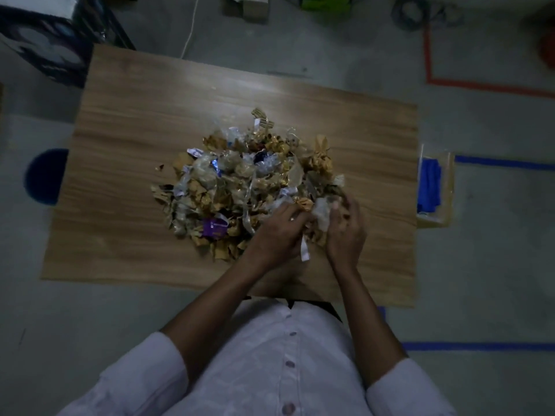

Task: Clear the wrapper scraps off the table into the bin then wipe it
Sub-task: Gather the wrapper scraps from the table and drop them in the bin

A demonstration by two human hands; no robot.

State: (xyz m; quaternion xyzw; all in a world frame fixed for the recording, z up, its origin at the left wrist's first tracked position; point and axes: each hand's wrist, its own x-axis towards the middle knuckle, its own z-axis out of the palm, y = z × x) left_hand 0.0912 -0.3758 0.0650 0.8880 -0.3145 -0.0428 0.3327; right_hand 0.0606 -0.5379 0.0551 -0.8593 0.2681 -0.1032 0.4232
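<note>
Blue at the left edge of the frame: a blue round shape (45, 175) on the floor, half tucked behind the desk (126, 139). Upper left, a dark box (51, 46) sits just off the desk's corner. In the centre, the wrapper scraps (237, 181) lie heaped in a gold, silver and clear pile on the wood. At the pile's lower right edge, the left hand (279, 232) has its fingers curled into the scraps, and the right hand (345, 226) beside it grips a crumpled clear piece. Between them a white strip (304, 250) dangles. At the right edge, a clear tub (447, 187) holds a blue cloth (429, 184), well away from the heap.
</note>
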